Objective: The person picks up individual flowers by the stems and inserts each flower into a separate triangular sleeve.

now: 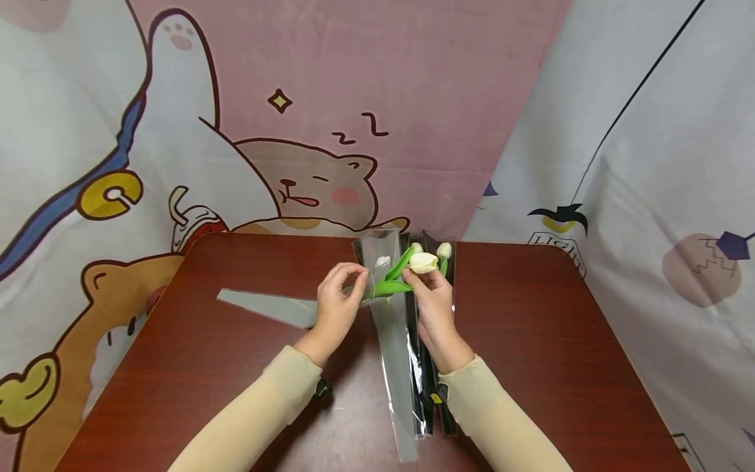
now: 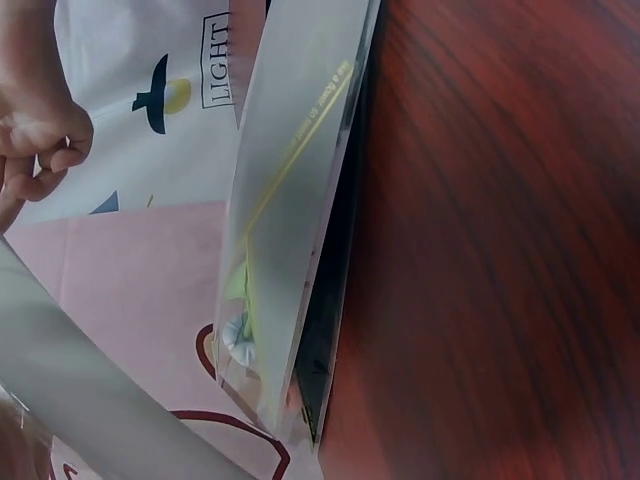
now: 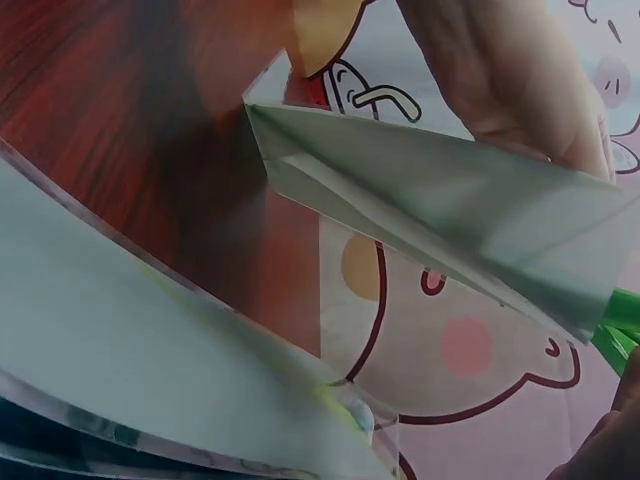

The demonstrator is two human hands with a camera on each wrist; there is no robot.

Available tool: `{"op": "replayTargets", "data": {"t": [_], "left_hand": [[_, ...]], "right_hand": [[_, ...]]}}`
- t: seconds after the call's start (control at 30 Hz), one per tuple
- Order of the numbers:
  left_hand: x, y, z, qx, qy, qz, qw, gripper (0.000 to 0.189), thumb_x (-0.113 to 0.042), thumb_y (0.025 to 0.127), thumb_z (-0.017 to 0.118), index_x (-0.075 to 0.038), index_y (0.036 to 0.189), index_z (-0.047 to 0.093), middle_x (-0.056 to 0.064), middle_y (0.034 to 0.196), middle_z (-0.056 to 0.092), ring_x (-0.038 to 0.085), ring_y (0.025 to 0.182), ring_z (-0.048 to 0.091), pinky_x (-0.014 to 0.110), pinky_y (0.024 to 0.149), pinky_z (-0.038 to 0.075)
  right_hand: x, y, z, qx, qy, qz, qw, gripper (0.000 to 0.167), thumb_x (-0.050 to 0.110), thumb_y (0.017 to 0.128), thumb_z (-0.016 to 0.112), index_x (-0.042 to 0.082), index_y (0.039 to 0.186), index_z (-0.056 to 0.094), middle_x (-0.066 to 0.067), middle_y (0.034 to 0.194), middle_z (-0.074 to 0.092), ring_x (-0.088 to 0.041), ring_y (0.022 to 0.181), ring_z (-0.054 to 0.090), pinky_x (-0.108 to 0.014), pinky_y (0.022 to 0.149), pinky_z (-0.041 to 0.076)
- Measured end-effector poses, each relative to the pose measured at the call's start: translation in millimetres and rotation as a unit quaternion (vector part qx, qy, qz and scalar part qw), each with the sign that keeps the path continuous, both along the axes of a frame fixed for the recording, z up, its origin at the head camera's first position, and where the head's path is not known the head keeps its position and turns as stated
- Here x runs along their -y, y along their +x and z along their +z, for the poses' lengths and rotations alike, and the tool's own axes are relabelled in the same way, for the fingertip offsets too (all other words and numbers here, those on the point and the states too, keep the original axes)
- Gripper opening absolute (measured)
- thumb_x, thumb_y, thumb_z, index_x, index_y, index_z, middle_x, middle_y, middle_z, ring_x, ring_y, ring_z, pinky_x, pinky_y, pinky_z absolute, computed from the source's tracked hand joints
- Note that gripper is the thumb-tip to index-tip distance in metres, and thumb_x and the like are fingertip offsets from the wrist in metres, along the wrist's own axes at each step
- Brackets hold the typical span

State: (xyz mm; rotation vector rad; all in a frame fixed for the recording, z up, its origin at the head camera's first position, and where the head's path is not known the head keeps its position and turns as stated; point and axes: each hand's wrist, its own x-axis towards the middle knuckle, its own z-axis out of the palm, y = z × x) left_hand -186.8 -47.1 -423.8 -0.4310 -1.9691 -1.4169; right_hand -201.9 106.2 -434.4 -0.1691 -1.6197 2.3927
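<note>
In the head view my left hand (image 1: 339,305) pinches the mouth of a flower sleeve (image 1: 268,307) with a clear front and grey back. The narrow end of that sleeve points left above the table. A white tulip (image 1: 423,263) with green leaves (image 1: 394,287) lies partly in the sleeve's mouth, its head outside at the right. My right hand (image 1: 436,311) pinches the tulip just under its head. In the right wrist view the sleeve (image 3: 430,210) spreads wide around the green leaves (image 3: 622,318). How far the stem reaches inside is hidden.
Below my hands, several long sleeves (image 1: 396,387) lie side by side on the brown table (image 1: 531,354), with a white tulip (image 1: 444,250) at the top of one. A cartoon-printed cloth (image 1: 413,78) hangs behind the table.
</note>
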Motion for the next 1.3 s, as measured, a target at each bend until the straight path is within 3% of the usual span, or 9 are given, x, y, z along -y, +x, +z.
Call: {"op": "replayTargets", "data": {"t": [0.13,0.37,0.5,0.67,0.9,1.07,1.17,1.3], "left_hand": [[-1.9,-1.5,-1.6,-0.002,0.003,-0.005,1.0000,0.005,0.006,0.084,0.066,0.006,0.089,0.066,0.016,0.087,0.065,0.026,0.079,0.065,0.036,0.073,0.057],[1.3,-18.5,-31.2,0.008,0.007,-0.011,0.9999,0.008,-0.009,0.088,0.066,-0.003,0.093,0.068,0.007,0.092,0.066,0.019,0.085,0.065,0.035,0.075,0.057],[2.0,-18.1,-30.7,0.004,-0.002,-0.009,1.0000,0.009,-0.011,0.089,0.066,-0.004,0.093,0.069,0.005,0.092,0.066,0.018,0.085,0.065,0.033,0.076,0.057],[2.8,-18.2,-29.3,0.004,-0.027,-0.006,0.9996,0.010,-0.016,0.091,0.064,-0.007,0.093,0.068,0.003,0.093,0.066,0.013,0.087,0.064,0.026,0.079,0.055],[1.9,-17.5,-28.2,-0.003,-0.026,-0.010,0.9996,0.012,-0.016,0.091,0.063,-0.006,0.092,0.068,0.004,0.092,0.066,0.014,0.086,0.064,0.031,0.078,0.056],[0.9,-16.6,-28.1,-0.007,-0.024,-0.014,0.9996,0.010,-0.014,0.091,0.063,-0.006,0.092,0.068,0.004,0.092,0.066,0.015,0.085,0.065,0.028,0.077,0.056],[1.1,-17.2,-27.8,-0.010,-0.025,-0.009,0.9996,0.008,-0.012,0.090,0.064,-0.006,0.092,0.069,0.004,0.092,0.066,0.015,0.085,0.065,0.029,0.076,0.056],[2.0,-18.5,-26.9,-0.012,-0.018,0.003,0.9998,0.005,-0.008,0.088,0.066,-0.005,0.091,0.069,0.006,0.091,0.066,0.018,0.084,0.066,0.033,0.074,0.057]], "right_hand": [[4.5,0.0,-3.7,0.008,0.025,0.009,0.9996,0.016,-0.001,0.081,0.070,0.010,0.091,0.066,0.007,0.079,0.061,-0.006,0.078,0.055,-0.018,0.070,0.046],[11.5,3.6,-14.3,0.026,0.059,0.033,0.9974,0.027,0.002,0.081,0.071,-0.003,0.107,0.064,0.003,0.090,0.064,-0.009,0.086,0.058,-0.020,0.074,0.049],[9.8,5.8,-17.0,0.047,0.075,0.043,0.9951,0.032,0.006,0.082,0.072,-0.003,0.111,0.063,0.000,0.096,0.064,-0.010,0.089,0.059,-0.021,0.075,0.050],[8.3,6.9,-15.3,0.041,0.061,0.037,0.9966,0.033,0.003,0.081,0.072,-0.005,0.112,0.062,0.001,0.094,0.064,-0.010,0.089,0.058,-0.020,0.075,0.050],[13.6,8.2,-14.2,0.021,0.076,0.049,0.9957,0.032,0.002,0.081,0.072,-0.006,0.110,0.062,0.001,0.092,0.065,-0.009,0.085,0.060,-0.020,0.072,0.050],[18.4,8.1,-14.9,0.007,0.130,0.055,0.9900,0.030,0.002,0.080,0.072,-0.007,0.107,0.064,-0.001,0.089,0.064,-0.007,0.079,0.059,-0.019,0.067,0.049],[17.5,8.1,-14.5,0.006,0.181,0.057,0.9818,0.028,0.004,0.080,0.073,-0.005,0.105,0.064,-0.003,0.091,0.062,-0.007,0.076,0.055,-0.019,0.063,0.047],[11.0,8.4,-12.9,0.009,0.210,0.083,0.9742,0.034,0.002,0.080,0.071,-0.001,0.114,0.063,-0.006,0.099,0.060,-0.009,0.079,0.051,-0.018,0.063,0.045]]}}
